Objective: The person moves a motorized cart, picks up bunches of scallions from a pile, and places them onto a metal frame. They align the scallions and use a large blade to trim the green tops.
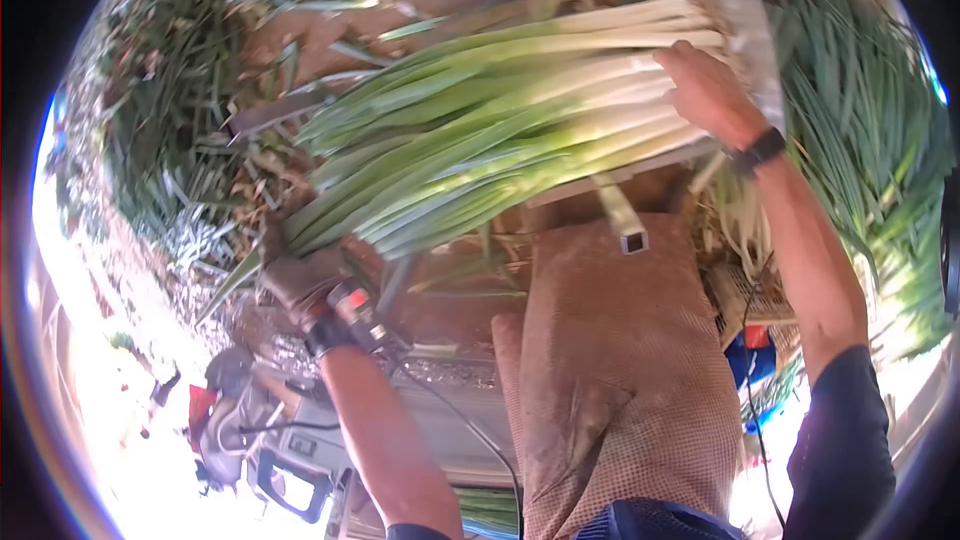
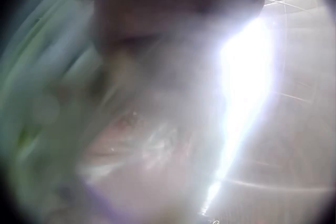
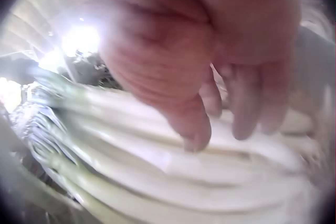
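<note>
A broad layer of leeks (image 1: 480, 120) lies on a raised stand, green leaves to the left and white stalks to the right. My right hand (image 1: 712, 95), bare, is over the white stalks near the root end. In the right wrist view its fingers (image 3: 247, 103) point down, loosely bent and apart from the thumb, at the pale stalks (image 3: 173, 166). My left hand (image 1: 305, 280), in a dark glove, is against the leaf tips at the lower left; its fingers are partly hidden, so their grip is unclear. The left wrist view is blurred, with green leaves (image 2: 47, 40) at its left.
More leeks (image 1: 860, 130) are piled at the right. Cut leaves (image 1: 170, 130) cover the ground at the left. A square metal tube end (image 1: 634, 242) juts from the stand's near side, above the brown apron (image 1: 620, 340). A cable (image 1: 465, 415) hangs near my left forearm.
</note>
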The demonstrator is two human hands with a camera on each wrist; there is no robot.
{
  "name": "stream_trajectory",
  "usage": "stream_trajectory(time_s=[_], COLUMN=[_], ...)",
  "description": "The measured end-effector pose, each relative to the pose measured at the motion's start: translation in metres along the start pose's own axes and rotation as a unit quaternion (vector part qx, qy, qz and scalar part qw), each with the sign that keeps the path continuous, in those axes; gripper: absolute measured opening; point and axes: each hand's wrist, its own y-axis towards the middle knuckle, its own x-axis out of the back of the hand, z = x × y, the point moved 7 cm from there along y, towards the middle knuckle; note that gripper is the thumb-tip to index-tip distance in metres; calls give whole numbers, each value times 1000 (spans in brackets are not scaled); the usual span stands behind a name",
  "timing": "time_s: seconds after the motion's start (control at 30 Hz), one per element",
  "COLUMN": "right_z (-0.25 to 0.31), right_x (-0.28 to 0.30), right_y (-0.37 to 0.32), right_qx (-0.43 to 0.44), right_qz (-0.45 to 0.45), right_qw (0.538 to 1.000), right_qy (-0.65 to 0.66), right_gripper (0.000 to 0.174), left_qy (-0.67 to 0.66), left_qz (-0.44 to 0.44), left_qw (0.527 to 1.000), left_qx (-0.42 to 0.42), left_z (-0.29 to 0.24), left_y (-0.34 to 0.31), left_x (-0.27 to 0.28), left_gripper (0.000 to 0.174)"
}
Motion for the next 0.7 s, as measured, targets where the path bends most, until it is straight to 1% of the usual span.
stream_trajectory(time_s=[0.03, 0.07, 0.1, 0.13, 0.17, 0.2, 0.23, 0.27, 0.3, 0.33, 0.37, 0.4, 0.43, 0.47, 0.5, 0.53, 0.6, 0.7], right_z=[45, 91, 143, 197, 248, 293, 334, 362, 379, 393, 402, 406, 410, 412, 413, 413, 417, 418], right_x=[18, 36, 46, 55, 54, 51, 41, 34, 24, 14, 8, 3, -4, -12, -21, -19, -27, -33], right_y=[4, 7, 16, 20, 26, 31, 36, 36, 40, 43, 45, 49, 53, 54, 55, 56, 51, 45], right_qx=[40, 77, 128, 193, 276, 301, 307, 317, 319, 319, 319, 309, 307, 304, 301, 301, 314, 343], right_qz=[-24, -47, -20, -45, -74, -41, 51, 6, 13, 21, 30, 44, 72, 100, 127, 98, 52, -28], right_qw=[999, 995, 983, 962, 940, 930, 935, 940, 938, 937, 937, 936, 934, 932, 929, 923, 923, 916], right_qy=[19, 37, 128, 187, 184, 208, 167, 127, 133, 138, 142, 165, 169, 173, 175, 217, 216, 207], right_gripper=[15, 13, 19, 23, 25, 31, 43, 53, 53, 54, 54, 43, 40, 37, 34, 24, 18, 12], left_qy=[-105, -108, -111, -123, -135, -148, -149, -149, -150, -144, -165, -186, -207, -142, -80, -17, 80, 87], left_qz=[-25, -37, -48, -44, -39, -33, -41, -49, -56, -71, -64, -57, -50, -48, -90, -131, -210, -276], left_qw=[994, 993, 993, 991, 990, 988, 988, 987, 987, 987, 984, 981, 977, 989, 993, 991, 974, 956], left_qx=[29, 20, 14, 6, -2, -9, -19, -26, -30, -20, -18, -15, -12, -2, 0, 2, -9, 54], left_z=[3, 3, 2, 2, 2, 0, -3, -5, -7, -8, -6, -5, -4, -4, -6, -8, -9, 8], left_y=[-11, -13, -15, -19, -24, -28, -33, -38, -42, -45, -44, -43, -42, -40, -41, -41, -41, -29], left_x=[-16, -18, -19, -25, -34, -41, -43, -46, -48, -48, -45, -41, -37, -38, -33, -30, -26, -22], left_gripper=[32, 29, 27, 24, 22, 22, 23, 23, 24, 32, 32, 33, 33, 38, 39, 41, 42, 36])
